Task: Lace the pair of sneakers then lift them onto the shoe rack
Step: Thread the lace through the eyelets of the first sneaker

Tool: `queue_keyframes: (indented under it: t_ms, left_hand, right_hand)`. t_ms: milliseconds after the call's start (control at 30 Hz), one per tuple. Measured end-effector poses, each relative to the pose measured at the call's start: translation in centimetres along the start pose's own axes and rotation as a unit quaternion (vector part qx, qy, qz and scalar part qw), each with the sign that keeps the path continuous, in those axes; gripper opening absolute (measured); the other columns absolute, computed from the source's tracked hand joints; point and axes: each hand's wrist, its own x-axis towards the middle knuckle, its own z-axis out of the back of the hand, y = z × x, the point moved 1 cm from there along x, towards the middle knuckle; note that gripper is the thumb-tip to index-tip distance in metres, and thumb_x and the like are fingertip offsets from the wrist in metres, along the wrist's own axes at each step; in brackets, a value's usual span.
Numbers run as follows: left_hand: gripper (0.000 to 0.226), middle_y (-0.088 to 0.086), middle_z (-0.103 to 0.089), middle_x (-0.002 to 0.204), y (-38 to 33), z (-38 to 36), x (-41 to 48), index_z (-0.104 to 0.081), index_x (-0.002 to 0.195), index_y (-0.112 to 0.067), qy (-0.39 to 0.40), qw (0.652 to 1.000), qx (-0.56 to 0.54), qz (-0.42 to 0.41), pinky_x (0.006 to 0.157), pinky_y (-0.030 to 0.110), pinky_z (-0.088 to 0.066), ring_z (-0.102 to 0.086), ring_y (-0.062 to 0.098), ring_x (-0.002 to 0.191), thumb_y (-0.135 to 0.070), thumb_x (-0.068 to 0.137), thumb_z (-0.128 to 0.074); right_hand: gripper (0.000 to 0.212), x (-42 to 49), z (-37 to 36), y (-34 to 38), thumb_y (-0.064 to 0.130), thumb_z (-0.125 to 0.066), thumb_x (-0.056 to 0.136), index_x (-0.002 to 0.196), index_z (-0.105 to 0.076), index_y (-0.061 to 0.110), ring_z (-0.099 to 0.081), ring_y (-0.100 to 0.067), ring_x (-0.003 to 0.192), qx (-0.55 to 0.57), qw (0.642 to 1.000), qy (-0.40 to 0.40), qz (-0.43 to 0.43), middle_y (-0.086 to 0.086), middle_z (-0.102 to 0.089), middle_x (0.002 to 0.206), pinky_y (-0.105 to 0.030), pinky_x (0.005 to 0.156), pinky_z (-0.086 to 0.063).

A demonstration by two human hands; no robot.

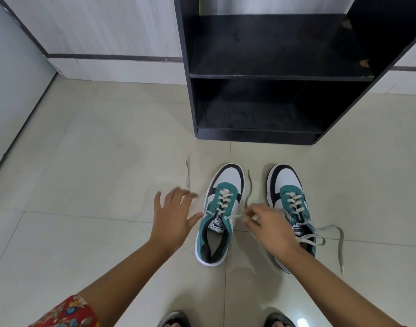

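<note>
Two teal, white and black sneakers stand side by side on the tiled floor, toes toward the rack. The left sneaker (220, 215) is laced up its eyelets; one lace end (187, 175) trails on the floor to its left, the other (249, 185) runs up between the shoes. My right hand (268, 228) pinches that right lace end beside the left sneaker's collar. My left hand (172, 218) hovers with fingers spread just left of that shoe, holding nothing. The right sneaker (293, 204) is laced too, partly hidden by my right wrist, its loose lace ends (339, 239) lying to the right.
A black open shoe rack (273, 76) with two shelves stands straight ahead against the wall, its base just beyond the sneakers' toes. My own sandalled feet (174, 319) show at the bottom edge. A pale wall panel runs along the left side.
</note>
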Motion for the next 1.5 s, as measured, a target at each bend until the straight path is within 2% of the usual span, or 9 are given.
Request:
queue_keyframes:
  t_ms: [100,200,333,467,700,1033,1133,1333,1500]
  left_hand:
    - [0.039,-0.004,-0.064,0.105,-1.7,0.8,-1.5,-0.056,0.107,-0.022,-0.004,0.966,-0.210,0.154,0.091,0.040,-0.046,-0.059,0.017,0.102,-0.053,0.091,-0.040]
    - [0.047,0.004,-0.067,0.085,-3.1,0.6,-1.5,-0.063,0.092,-0.012,0.132,0.837,-0.432,0.310,0.070,0.030,-0.046,-0.061,0.017,0.079,-0.048,0.096,-0.033]
    - [0.037,0.002,-0.060,0.084,-3.9,1.1,-0.1,-0.063,0.099,-0.010,0.173,0.774,-0.507,0.338,0.066,0.027,-0.041,-0.054,0.014,0.078,-0.042,0.094,-0.043]
    - [0.024,0.000,-0.059,0.082,-5.2,2.0,0.9,-0.061,0.086,-0.013,0.170,0.746,-0.555,0.327,0.069,0.024,-0.040,-0.054,0.013,0.080,-0.031,0.094,-0.047]
    - [0.032,-0.007,-0.058,0.083,-5.1,5.1,1.5,-0.062,0.093,-0.004,0.047,0.831,-0.540,0.126,0.069,-0.002,-0.036,-0.056,-0.011,0.079,-0.017,0.100,-0.034]
    - [0.034,-0.002,-0.070,0.104,-6.4,10.5,5.7,-0.061,0.094,-0.009,0.057,0.858,-0.497,-0.114,0.075,0.020,-0.051,-0.064,0.013,0.094,-0.024,0.100,-0.031]
    - [0.036,-0.006,-0.068,0.096,-5.5,10.5,5.4,-0.063,0.107,-0.021,0.053,0.885,-0.446,-0.122,0.062,0.020,-0.050,-0.063,0.006,0.066,-0.038,0.097,-0.032]
    - [0.064,-0.020,-0.054,0.066,-4.8,10.4,3.6,-0.031,0.135,-0.054,0.014,0.958,-0.227,-0.175,0.056,0.006,-0.037,-0.050,-0.001,0.056,-0.055,0.079,-0.061]
    - [0.052,-0.017,-0.047,0.058,-5.3,9.8,2.9,-0.053,0.128,-0.035,-0.121,0.945,-0.080,-0.295,0.044,0.007,-0.033,-0.041,0.006,0.048,-0.048,0.079,-0.064]
  right_hand:
    - [0.026,-2.0,-0.6,1.7,0.046,-0.050,0.088,0.103,-0.057,0.026,-0.053,-0.008,0.096,-0.009,0.994,-0.093,0.056,0.013,-0.057,0.102,-0.029,0.084,-0.046]
    - [0.034,-2.8,-1.7,2.6,0.053,-0.044,0.090,0.078,-0.060,0.025,-0.060,-0.010,0.075,0.184,0.979,0.025,-0.089,0.007,-0.065,0.077,-0.030,0.067,-0.049]
    - [0.019,-1.1,-2.4,2.7,0.032,-0.053,0.093,0.085,-0.063,0.017,-0.057,-0.014,0.070,0.478,0.839,0.072,-0.248,0.000,-0.064,0.079,-0.024,0.060,-0.043]
    - [0.022,0.1,-2.0,4.3,0.013,-0.046,0.096,0.078,-0.060,0.010,-0.060,-0.013,0.085,0.517,0.839,0.015,-0.167,-0.009,-0.066,0.095,-0.011,0.066,-0.046]
    - [0.028,0.6,-0.7,5.4,0.011,-0.034,0.100,0.090,-0.060,0.006,-0.058,-0.008,0.069,0.444,0.896,0.026,-0.019,0.004,-0.062,0.072,-0.027,0.076,-0.044]
    - [0.013,1.5,7.1,9.7,0.023,-0.060,0.090,0.082,-0.064,0.033,-0.042,0.001,0.054,0.344,0.925,0.092,0.133,0.018,-0.057,0.057,-0.014,0.058,-0.036]
    - [0.028,1.2,7.5,9.5,0.036,-0.060,0.089,0.085,-0.069,0.009,-0.044,-0.016,0.059,0.357,0.921,0.066,0.140,-0.018,-0.057,0.068,-0.032,0.060,-0.038]
    - [0.019,1.3,7.6,8.5,0.025,-0.049,0.095,0.092,-0.060,0.010,-0.056,-0.014,0.051,0.382,0.921,0.019,0.074,0.000,-0.060,0.052,-0.029,0.060,-0.049]
    - [0.026,1.3,8.1,8.7,0.027,-0.029,0.101,0.105,-0.045,0.007,-0.051,-0.017,0.053,0.364,0.928,0.070,0.014,-0.007,-0.053,0.055,-0.032,0.065,-0.048]
